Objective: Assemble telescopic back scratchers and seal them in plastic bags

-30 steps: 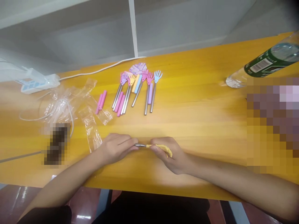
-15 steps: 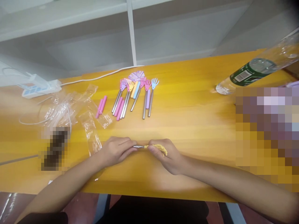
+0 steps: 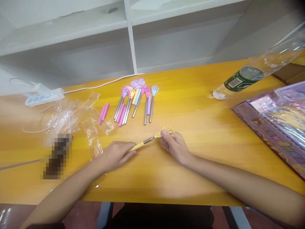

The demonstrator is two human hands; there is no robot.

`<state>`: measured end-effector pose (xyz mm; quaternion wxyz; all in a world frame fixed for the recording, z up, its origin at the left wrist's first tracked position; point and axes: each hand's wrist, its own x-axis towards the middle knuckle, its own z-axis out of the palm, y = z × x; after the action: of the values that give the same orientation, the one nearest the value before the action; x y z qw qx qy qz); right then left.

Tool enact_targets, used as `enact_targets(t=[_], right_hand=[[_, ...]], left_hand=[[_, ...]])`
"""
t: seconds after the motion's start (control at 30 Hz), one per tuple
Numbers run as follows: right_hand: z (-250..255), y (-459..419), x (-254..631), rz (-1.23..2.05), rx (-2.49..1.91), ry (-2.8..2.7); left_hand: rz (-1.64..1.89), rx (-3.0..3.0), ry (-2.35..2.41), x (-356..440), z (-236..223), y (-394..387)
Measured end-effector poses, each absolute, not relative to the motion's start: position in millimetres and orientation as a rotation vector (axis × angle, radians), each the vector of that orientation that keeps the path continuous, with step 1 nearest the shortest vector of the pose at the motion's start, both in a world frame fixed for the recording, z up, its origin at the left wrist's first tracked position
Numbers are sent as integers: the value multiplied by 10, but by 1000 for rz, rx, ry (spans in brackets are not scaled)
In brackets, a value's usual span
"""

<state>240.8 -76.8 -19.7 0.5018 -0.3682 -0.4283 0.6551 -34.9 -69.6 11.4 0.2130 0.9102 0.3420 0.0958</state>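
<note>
A yellow back scratcher (image 3: 149, 140) with a hand-shaped head is held between both hands above the table's front half. My left hand (image 3: 119, 155) is closed round its yellow handle, hiding the handle's end. My right hand (image 3: 175, 144) pinches the yellow claw head, whose fingers show past my thumb. Between the hands a short metal section is visible. Beyond them lie several back scratchers (image 3: 145, 105) with bare metal shafts and purple, pink, yellow and blue heads. Loose handle sleeves lie among them, such as the pink sleeves (image 3: 120, 115). Two more pink sleeves (image 3: 103, 113) lie to the left.
Clear plastic wrappers (image 3: 94, 136) and a cable are at left, near a white power strip (image 3: 45, 95). A bottle (image 3: 238, 81) with a green label lies or leans at right. Below it is a purple printed box (image 3: 269, 127) holding packaged items. Shelving (image 3: 133, 47) stands behind.
The yellow handle now shows at my left hand, where bare metal showed before. My right hand has moved up and slightly right with the claw head, tilting the back scratcher. The view has shifted.
</note>
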Motion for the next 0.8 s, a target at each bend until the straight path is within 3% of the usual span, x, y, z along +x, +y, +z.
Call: enact_targets(t=[0.3, 0.43, 0.57, 0.67, 0.8], right_hand=[[-133, -695, 2462, 1523, -894, -1200], [-113, -726, 2513, 1551, -906, -1493], [-133, -678, 2550, 1597, -955, -1352], [-153, -622, 2558, 1560, -948, -1236], [-148, -599, 2556, 1504, -908, -1293]], left_hand=[[7, 2564, 901, -147, 333, -738], [90, 2704, 828, -11, 379, -833], [212, 2880, 878, -113, 566, -909], [339, 2749, 1250, -409, 764, -967], [229, 2039, 2501, -785, 808, -1101]])
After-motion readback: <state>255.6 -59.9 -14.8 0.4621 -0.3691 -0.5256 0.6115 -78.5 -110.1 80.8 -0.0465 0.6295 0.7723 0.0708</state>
